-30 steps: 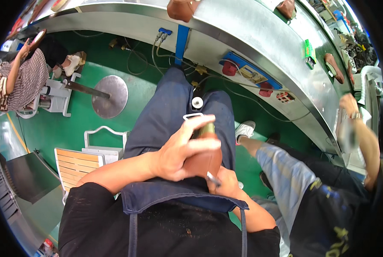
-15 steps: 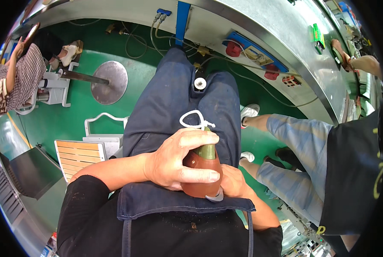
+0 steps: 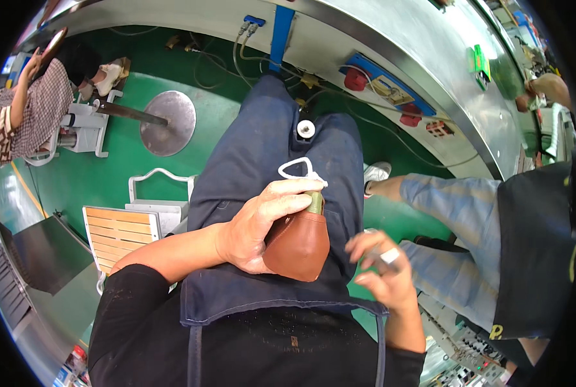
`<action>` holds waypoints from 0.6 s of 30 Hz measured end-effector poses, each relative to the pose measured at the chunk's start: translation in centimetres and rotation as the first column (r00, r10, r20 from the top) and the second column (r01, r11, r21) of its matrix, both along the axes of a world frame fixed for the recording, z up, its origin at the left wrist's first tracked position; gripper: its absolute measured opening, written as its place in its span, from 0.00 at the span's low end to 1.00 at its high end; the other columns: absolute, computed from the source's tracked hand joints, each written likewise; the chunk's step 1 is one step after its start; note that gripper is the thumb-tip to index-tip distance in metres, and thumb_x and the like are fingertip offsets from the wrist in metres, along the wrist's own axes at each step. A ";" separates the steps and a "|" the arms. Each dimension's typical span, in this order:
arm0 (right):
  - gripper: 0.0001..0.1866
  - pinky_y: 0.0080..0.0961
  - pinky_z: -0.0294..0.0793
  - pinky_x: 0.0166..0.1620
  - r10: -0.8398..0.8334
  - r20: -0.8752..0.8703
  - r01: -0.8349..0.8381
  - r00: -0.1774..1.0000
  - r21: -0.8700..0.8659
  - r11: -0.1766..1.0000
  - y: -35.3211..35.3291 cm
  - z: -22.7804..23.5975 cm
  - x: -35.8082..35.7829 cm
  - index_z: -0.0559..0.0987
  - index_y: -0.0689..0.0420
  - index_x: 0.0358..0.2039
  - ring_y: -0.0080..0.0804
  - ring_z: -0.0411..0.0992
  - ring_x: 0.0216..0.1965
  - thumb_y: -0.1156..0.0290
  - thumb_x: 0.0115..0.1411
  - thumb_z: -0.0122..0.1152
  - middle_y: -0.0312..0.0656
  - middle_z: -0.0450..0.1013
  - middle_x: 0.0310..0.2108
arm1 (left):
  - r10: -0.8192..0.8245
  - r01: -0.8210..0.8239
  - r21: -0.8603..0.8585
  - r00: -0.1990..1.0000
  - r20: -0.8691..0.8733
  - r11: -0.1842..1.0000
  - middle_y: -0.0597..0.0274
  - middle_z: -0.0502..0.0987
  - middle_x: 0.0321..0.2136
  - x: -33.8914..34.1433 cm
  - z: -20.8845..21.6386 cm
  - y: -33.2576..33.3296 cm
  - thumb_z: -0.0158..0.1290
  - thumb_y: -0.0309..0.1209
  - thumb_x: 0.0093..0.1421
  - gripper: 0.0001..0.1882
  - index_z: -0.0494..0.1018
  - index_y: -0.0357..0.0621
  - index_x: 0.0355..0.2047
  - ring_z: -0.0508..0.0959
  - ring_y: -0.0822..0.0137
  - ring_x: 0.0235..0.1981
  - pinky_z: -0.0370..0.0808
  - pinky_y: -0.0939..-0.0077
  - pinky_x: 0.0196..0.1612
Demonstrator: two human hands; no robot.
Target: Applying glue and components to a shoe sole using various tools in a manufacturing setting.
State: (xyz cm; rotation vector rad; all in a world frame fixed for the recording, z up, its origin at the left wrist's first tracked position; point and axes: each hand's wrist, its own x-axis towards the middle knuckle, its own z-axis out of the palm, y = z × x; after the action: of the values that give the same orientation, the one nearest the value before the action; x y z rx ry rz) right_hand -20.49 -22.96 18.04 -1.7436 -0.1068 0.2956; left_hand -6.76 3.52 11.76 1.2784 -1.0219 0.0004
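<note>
Over my lap, my left hand (image 3: 252, 232) is closed round a brown leather shoe upper (image 3: 301, 248) fitted over a green shoe last (image 3: 316, 204). A white cord (image 3: 296, 168) loops out from the last's top, on the side toward my knees. The upper's smooth pointed end faces me. Apart from the upper, to its right, my right hand (image 3: 391, 277) is raised with curled fingers, blurred by motion. Among those fingers is a small grey-white piece (image 3: 389, 256), too smeared to name.
A metal workbench (image 3: 391, 39) runs across in front of my knees, with a socket panel (image 3: 391, 87) and cables below. At right stands a person in a dark apron (image 3: 533, 251). A seated person (image 3: 33, 116), a round metal base (image 3: 167, 122) and a slatted seat (image 3: 121, 233) are at left.
My right hand has left the upper and moved right, up into view. The upper has tilted, showing more of its smooth brown leather. My left hand keeps its hold.
</note>
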 end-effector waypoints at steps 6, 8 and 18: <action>0.48 0.43 0.60 0.72 -0.085 -0.170 0.167 0.982 0.558 0.813 5.4 -1.7 8.2 0.68 0.57 0.48 0.45 0.61 0.72 0.51 0.34 0.93 0.54 0.68 0.67 | 0.115 -0.136 0.128 0.980 0.160 0.982 0.48 0.72 0.52 -0.8 1.5 0.0 0.80 0.33 0.45 0.43 0.71 0.39 0.60 0.76 0.53 0.48 0.77 0.60 0.52; 0.49 0.45 0.54 0.75 0.078 -0.086 -0.012 0.993 0.590 0.807 5.6 -3.1 9.3 0.66 0.55 0.45 0.45 0.57 0.75 0.53 0.32 0.94 0.55 0.71 0.64 | 0.125 -0.135 0.069 0.984 0.125 0.988 0.51 0.72 0.50 -1.4 -0.1 0.3 0.80 0.34 0.45 0.43 0.72 0.39 0.59 0.76 0.56 0.46 0.77 0.61 0.50; 0.49 0.31 0.67 0.63 0.102 -0.225 0.015 0.969 0.464 0.886 6.2 -2.4 9.1 0.71 0.59 0.49 0.31 0.71 0.56 0.46 0.35 0.92 0.41 0.74 0.50 | 0.174 -0.181 0.066 0.980 0.097 0.981 0.55 0.75 0.39 -2.6 -0.9 1.6 0.78 0.38 0.46 0.37 0.70 0.42 0.53 0.78 0.56 0.32 0.76 0.65 0.36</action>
State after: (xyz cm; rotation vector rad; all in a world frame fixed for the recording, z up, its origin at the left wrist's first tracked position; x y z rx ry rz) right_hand -11.38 -16.75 15.64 -1.2183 -0.0332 0.4749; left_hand -9.40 5.07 10.90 1.4453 -0.9895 0.1607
